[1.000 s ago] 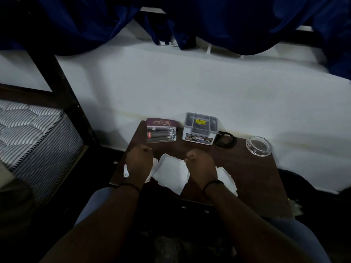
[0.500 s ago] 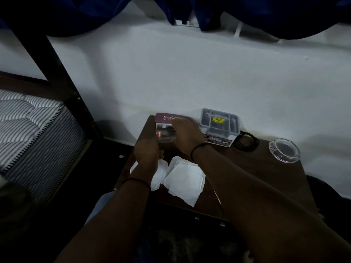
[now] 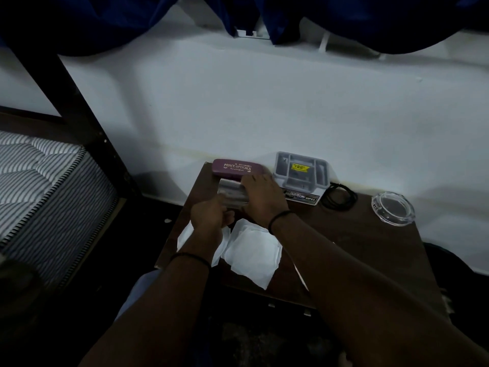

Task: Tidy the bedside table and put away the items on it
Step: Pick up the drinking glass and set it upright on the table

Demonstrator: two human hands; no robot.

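Observation:
A clear plastic box (image 3: 229, 192) sits at the back left of the dark wooden bedside table (image 3: 357, 250), just in front of a maroon spectacle case (image 3: 238, 167) printed "PRINCE OPTICALS". My right hand (image 3: 260, 196) reaches across and grips the box from above, covering its right half. My left hand (image 3: 211, 217) has curled fingers against the box's near edge and seems to hold it too. Crumpled white tissues (image 3: 254, 251) lie on the table under and beside my wrists.
A grey compartment organiser box (image 3: 301, 176) stands against the white wall. To its right are a black coiled cord (image 3: 341, 196) and a round glass ashtray (image 3: 393, 210). A striped mattress (image 3: 39, 186) and dark bed post are at the left; blue curtains hang above.
Both hands left the tissues and moved to the back left of the table. My right hand crossed over onto the clear box, and my left hand came up to its near edge.

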